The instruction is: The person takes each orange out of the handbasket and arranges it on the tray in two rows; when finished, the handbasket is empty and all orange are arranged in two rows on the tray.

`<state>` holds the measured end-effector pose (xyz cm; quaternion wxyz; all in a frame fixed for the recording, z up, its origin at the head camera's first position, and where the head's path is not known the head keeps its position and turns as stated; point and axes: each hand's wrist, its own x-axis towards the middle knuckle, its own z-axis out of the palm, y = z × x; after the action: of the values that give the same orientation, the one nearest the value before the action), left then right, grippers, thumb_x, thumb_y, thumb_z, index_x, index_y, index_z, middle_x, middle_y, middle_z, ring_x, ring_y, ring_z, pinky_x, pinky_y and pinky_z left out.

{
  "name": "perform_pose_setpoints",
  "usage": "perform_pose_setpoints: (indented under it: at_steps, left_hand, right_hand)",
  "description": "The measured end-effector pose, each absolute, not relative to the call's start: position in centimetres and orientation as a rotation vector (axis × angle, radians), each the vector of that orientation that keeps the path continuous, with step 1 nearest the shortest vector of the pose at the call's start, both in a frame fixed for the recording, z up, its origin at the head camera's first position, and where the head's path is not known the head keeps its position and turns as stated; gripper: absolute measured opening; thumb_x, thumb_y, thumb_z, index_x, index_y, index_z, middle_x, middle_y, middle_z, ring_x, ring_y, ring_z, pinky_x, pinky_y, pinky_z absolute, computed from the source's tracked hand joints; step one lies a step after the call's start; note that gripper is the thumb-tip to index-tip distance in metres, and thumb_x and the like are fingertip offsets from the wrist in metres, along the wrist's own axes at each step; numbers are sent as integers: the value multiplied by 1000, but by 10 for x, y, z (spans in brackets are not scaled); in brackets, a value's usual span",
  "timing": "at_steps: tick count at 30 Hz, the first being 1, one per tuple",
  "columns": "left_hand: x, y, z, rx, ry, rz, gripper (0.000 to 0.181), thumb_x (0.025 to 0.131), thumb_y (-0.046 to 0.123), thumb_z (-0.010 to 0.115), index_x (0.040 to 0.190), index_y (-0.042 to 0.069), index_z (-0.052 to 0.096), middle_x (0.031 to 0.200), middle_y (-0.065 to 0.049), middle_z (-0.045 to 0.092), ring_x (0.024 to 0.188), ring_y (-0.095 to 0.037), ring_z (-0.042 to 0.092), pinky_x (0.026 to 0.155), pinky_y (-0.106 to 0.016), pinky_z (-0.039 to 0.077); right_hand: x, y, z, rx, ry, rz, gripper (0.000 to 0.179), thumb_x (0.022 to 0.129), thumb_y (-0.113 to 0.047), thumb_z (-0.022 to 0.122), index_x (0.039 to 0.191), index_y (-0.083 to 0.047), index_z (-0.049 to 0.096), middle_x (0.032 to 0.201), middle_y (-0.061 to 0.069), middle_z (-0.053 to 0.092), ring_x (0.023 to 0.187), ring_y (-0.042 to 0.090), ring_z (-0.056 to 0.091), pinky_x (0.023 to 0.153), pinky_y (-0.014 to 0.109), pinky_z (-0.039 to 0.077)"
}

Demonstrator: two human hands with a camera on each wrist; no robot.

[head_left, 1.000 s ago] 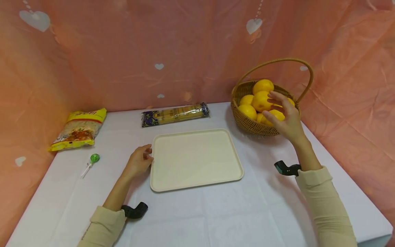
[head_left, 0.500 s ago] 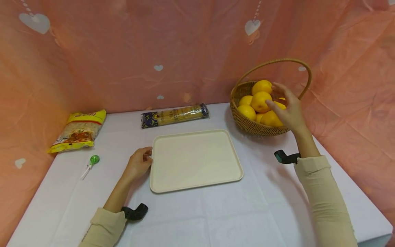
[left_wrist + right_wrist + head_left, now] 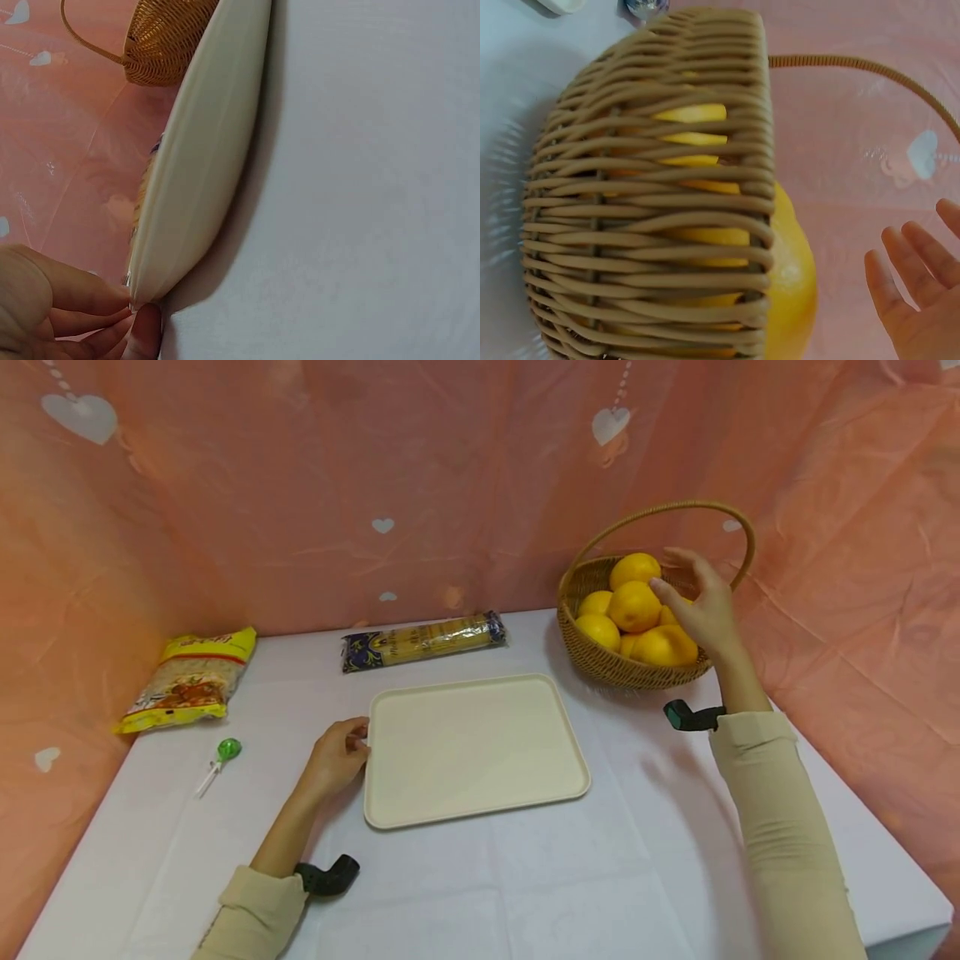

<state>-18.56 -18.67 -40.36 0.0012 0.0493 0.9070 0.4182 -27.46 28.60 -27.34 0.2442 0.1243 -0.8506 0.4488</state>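
ideally, we should cup just one of the lemons [image 3: 634,607] in the basket [image 3: 590,660], our right hand [image 3: 707,612] near them with fingers wide, our left hand [image 3: 336,757] pinching the tray [image 3: 480,752].

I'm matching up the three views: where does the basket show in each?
Head: basket, right of centre, mostly in the upper half.
Left wrist: basket, top left, cut off by the top edge.
Right wrist: basket, large and close, mostly left of centre.
Shared landmark: the heart-patterned pink curtain, visible in all three.
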Motion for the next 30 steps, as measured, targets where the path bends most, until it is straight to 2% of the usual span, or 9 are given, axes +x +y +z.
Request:
perform_pose_setpoints:
  at_steps: [3,9,18,30]
  left_hand:
    - [-185,-187,-403,149,2842,1313,45,83,-5,53,127,-15,45,112,-30,53,94,-34,56,84,-40,46]
    - [-185,-188,-404,161,2859,1308,45,83,-5,53,127,-14,45,112,-30,53,97,-37,56,85,-42,45]
    - [-186,-187,-407,138,2834,1320,45,83,-5,53,127,-14,45,113,-29,53,94,-33,55,83,-40,45]
    - [-184,-185,-408,158,2841,1323,45,84,-5,53,127,-14,46,112,-28,53,93,-32,56,83,-40,46]
  right_hand:
    - [-281,291,-274,312,-2312,1265,47,90,-19,59,134,-5,47,130,12,51,109,14,52,100,33,40]
    - [-291,297,-268,248,-2303,1342,48,92,-22,56,135,-5,46,132,16,48,112,15,50,103,33,37]
    - [-297,297,-262,185,-2346,1334,49,92,-31,56,133,-7,48,131,13,49,119,22,46,104,32,35]
    - [-305,299,-259,99,-2469,1293,55,92,-39,52,137,-7,44,134,16,46,123,28,43,104,38,36]
